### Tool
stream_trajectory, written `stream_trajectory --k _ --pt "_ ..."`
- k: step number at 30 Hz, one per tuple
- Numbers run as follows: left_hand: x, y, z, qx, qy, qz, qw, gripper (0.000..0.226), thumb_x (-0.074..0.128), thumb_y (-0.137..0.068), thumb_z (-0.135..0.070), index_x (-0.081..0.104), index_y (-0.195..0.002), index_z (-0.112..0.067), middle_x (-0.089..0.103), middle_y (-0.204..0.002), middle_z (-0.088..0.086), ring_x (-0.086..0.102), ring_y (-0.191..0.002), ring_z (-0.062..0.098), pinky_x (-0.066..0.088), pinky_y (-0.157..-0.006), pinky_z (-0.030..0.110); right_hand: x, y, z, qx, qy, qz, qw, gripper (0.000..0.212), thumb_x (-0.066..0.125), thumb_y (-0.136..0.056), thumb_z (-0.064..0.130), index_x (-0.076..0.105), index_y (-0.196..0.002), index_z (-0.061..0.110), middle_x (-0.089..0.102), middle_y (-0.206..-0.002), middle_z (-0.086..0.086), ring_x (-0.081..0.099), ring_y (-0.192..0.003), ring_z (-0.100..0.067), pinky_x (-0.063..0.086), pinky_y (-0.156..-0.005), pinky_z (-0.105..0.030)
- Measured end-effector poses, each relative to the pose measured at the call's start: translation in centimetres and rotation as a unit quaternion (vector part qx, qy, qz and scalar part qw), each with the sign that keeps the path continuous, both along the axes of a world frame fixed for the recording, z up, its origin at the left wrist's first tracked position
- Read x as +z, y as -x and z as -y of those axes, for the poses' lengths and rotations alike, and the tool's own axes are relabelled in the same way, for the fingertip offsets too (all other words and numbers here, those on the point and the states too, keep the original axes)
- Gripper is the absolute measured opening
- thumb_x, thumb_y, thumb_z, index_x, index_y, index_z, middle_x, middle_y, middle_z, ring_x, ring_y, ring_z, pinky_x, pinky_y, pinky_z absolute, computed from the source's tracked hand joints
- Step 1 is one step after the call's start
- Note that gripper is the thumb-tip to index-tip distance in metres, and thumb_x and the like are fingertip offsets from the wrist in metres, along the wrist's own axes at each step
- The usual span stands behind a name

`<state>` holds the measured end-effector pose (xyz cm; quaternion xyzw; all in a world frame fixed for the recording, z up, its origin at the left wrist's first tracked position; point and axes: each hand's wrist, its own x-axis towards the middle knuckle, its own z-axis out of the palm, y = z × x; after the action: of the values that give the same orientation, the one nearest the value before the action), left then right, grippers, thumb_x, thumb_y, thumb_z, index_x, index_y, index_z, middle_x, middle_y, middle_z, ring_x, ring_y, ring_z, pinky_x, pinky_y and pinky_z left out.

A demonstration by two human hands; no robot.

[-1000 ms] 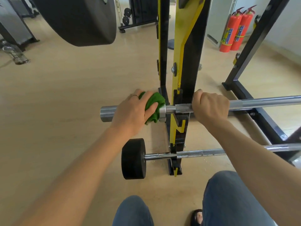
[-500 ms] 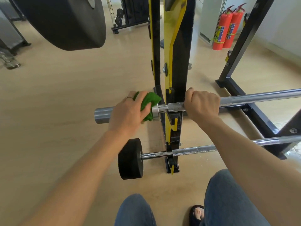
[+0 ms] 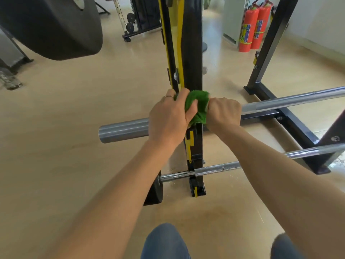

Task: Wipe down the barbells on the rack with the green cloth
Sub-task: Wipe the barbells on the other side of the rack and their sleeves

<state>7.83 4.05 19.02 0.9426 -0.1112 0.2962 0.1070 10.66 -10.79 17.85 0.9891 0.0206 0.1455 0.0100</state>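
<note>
A steel barbell point(image 3: 291, 100) lies across the black and yellow rack upright point(image 3: 190, 53), its thick sleeve end point(image 3: 123, 130) sticking out to the left. My left hand point(image 3: 170, 118) presses the bunched green cloth point(image 3: 198, 102) around the bar right at the upright. My right hand point(image 3: 224, 113) is closed around the bar just to the right, touching the cloth. A second, thinner barbell point(image 3: 220, 168) rests lower on the rack, carrying a small black plate point(image 3: 155, 193) on its left end, partly hidden by my left forearm.
A large black weight plate point(image 3: 56, 28) hangs overhead at the upper left. The black rack frame point(image 3: 291, 124) runs along the floor at right. Two red fire extinguishers point(image 3: 253, 27) stand by the far wall. My knees point(image 3: 164, 242) are at the bottom edge.
My left hand has slid the cloth rightward along the bar, from the sleeve collar onto the shaft at the upright, up against my right hand. The view has shifted closer.
</note>
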Motion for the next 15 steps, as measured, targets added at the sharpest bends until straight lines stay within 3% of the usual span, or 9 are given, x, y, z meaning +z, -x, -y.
stream_trajectory --k 4,7,9,11,13,15 --pt "-0.7 -0.2 0.3 0.003 -0.011 0.0 1.0 0.038 0.038 -0.101 -0.048 0.052 -0.12 -0.019 0.054 -0.104 0.006 0.057 -0.082 0.02 0.044 -0.061 0.026 0.2 -0.1 0.5 0.038 0.001 0.02 0.999 0.013 0.035 -0.098 0.016 0.048 -0.097 0.015 0.063 -0.082 -0.004 0.047 -0.067 -0.028 0.033 -0.056 -0.033" --pt "-0.6 0.9 0.4 -0.017 -0.052 -0.037 0.998 0.037 0.044 -0.098 -0.049 0.055 -0.118 -0.02 0.05 -0.108 0.006 0.054 -0.09 0.02 0.05 -0.071 0.031 0.8 0.1 2.0 0.094 -0.019 -0.03 0.995 0.012 0.032 -0.102 0.02 0.042 -0.095 0.016 0.054 -0.082 -0.004 0.046 -0.071 -0.028 0.033 -0.059 -0.035" --pt "-0.6 2.2 0.7 -0.011 -0.079 -0.03 0.996 0.038 0.045 -0.098 -0.048 0.058 -0.118 -0.019 0.052 -0.109 0.007 0.052 -0.093 0.021 0.048 -0.073 0.031 1.6 0.4 3.0 0.144 -0.009 -0.055 0.988 0.014 0.037 -0.103 0.021 0.047 -0.109 0.013 0.057 -0.09 -0.007 0.046 -0.075 -0.027 0.034 -0.061 -0.037" --pt "-0.7 3.4 2.3 0.008 -0.101 -0.016 0.995 0.037 0.046 -0.098 -0.046 0.058 -0.12 -0.02 0.055 -0.109 0.008 0.054 -0.095 0.023 0.048 -0.074 0.032 2.4 0.3 4.8 0.187 0.026 -0.043 0.981 0.03 0.04 -0.102 0.018 0.044 -0.13 0.006 0.063 -0.103 -0.012 0.052 -0.08 -0.031 0.035 -0.063 -0.037" --pt "-0.6 3.5 4.0 0.031 -0.095 -0.021 0.995 0.036 0.048 -0.098 -0.044 0.057 -0.123 -0.02 0.057 -0.113 0.01 0.056 -0.1 0.026 0.052 -0.078 0.036 2.9 -0.2 6.7 0.18 0.06 -0.028 0.981 0.044 0.04 -0.101 0.014 0.035 -0.143 0.002 0.065 -0.112 -0.016 0.06 -0.091 -0.035 0.036 -0.068 -0.037" --pt "-0.2 3.1 5.7 0.059 -0.103 -0.03 0.992 0.038 0.046 -0.099 -0.044 0.055 -0.126 -0.019 0.059 -0.117 0.012 0.058 -0.103 0.027 0.053 -0.082 0.039 2.9 -0.7 8.7 0.148 0.062 -0.041 0.986 0.045 0.04 -0.1 0.012 0.033 -0.144 0.003 0.065 -0.114 -0.016 0.058 -0.088 -0.035 0.036 -0.068 -0.037"
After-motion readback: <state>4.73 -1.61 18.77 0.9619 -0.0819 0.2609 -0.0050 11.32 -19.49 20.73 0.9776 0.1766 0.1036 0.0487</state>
